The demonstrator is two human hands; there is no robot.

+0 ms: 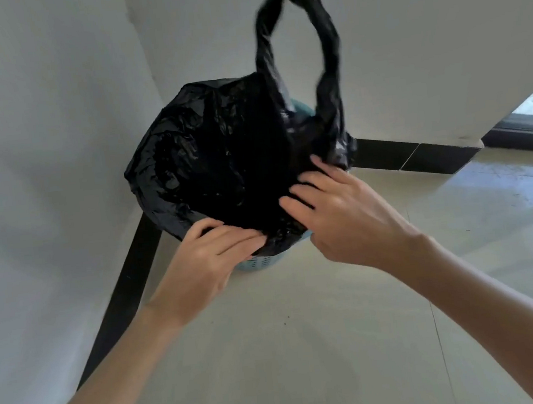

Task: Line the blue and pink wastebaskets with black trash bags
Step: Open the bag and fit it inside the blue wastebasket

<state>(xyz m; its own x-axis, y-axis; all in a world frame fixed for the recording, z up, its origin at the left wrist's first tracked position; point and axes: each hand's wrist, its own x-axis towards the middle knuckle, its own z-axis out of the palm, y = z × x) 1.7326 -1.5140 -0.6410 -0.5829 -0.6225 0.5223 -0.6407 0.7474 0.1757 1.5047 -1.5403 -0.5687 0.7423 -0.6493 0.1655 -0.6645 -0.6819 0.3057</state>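
A black trash bag is spread over the mouth of the blue wastebasket, which stands in the room's corner and shows only as slivers of blue below and behind the bag. One looped bag handle sticks up in the air. My left hand pinches the bag's near edge at the basket's rim. My right hand grips the bag's right edge beside the handle's base. No pink wastebasket is in view.
Two white walls meet behind the basket, with a black baseboard along the floor. Glossy cream floor tiles stretch toward me. A dark door or window frame sits at the far right.
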